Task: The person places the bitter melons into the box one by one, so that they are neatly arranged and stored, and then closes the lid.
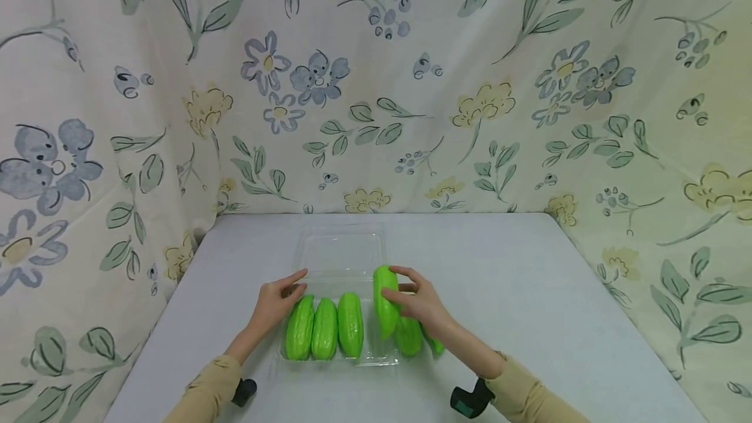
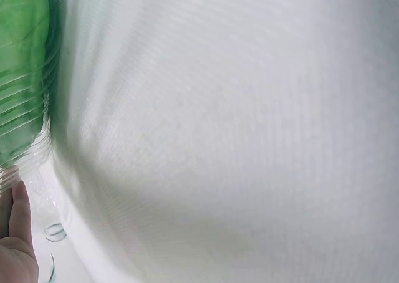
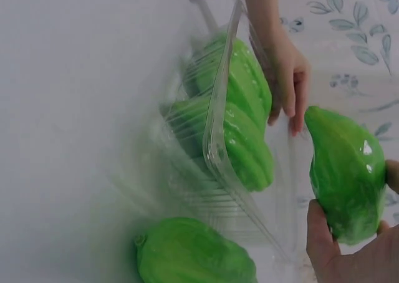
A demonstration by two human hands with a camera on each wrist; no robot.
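Note:
My right hand (image 1: 420, 302) grips a glossy green gourd (image 1: 384, 302) between thumb and fingers, above the right end of a clear plastic box (image 1: 376, 363). In the right wrist view this gourd (image 3: 349, 171) is smooth and tapers to a narrow tip. Three more green gourds (image 1: 324, 329) lie side by side in the box's left and middle part. My left hand (image 1: 277, 299) is at the box's back left corner, its fingers fairly straight. In the left wrist view the fingers (image 2: 20, 211) meet the ribbed clear wall, with a gourd (image 2: 22, 71) showing through.
The box's clear lid (image 1: 341, 253) lies folded back behind it. Right of the box, a gourd (image 1: 409, 337) and another, partly hidden gourd (image 1: 436, 346) lie on the white table (image 1: 499, 266). A floral curtain (image 1: 376, 83) hangs behind and at both sides.

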